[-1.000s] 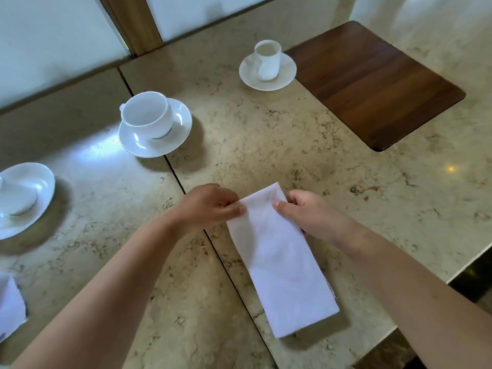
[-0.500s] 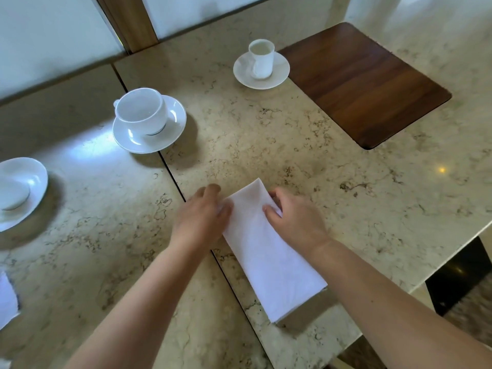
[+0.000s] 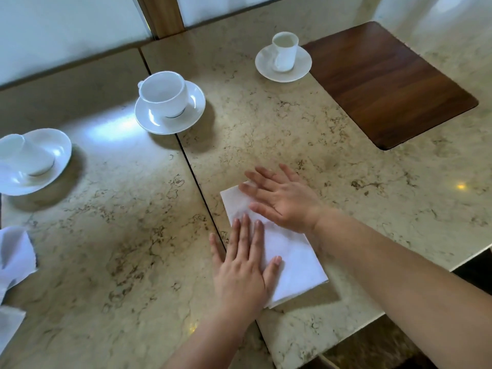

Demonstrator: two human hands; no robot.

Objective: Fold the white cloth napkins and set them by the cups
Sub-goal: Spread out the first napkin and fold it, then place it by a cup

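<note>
A white cloth napkin [image 3: 295, 259], folded into a long rectangle, lies flat on the marble table near its front edge. My left hand [image 3: 243, 270] rests palm down on its near left part, fingers spread. My right hand [image 3: 282, 199] presses flat on its far end, fingers apart. Neither hand grips anything. Three white cups on saucers stand behind: a wide cup [image 3: 163, 94] at centre left, a tall narrow cup [image 3: 285, 50] at the back, and a third cup [image 3: 24, 155] at the far left.
More white napkin cloth [image 3: 14, 257] lies at the left edge. A dark wooden board [image 3: 386, 81] is inset at the back right. A seam [image 3: 197, 179] runs between the two marble tops. The table's front edge [image 3: 372, 318] is just right of the napkin.
Both hands let go of the napkin's far corners and now lie flat on it, the left hand having slid toward me. The napkin looks shorter than before.
</note>
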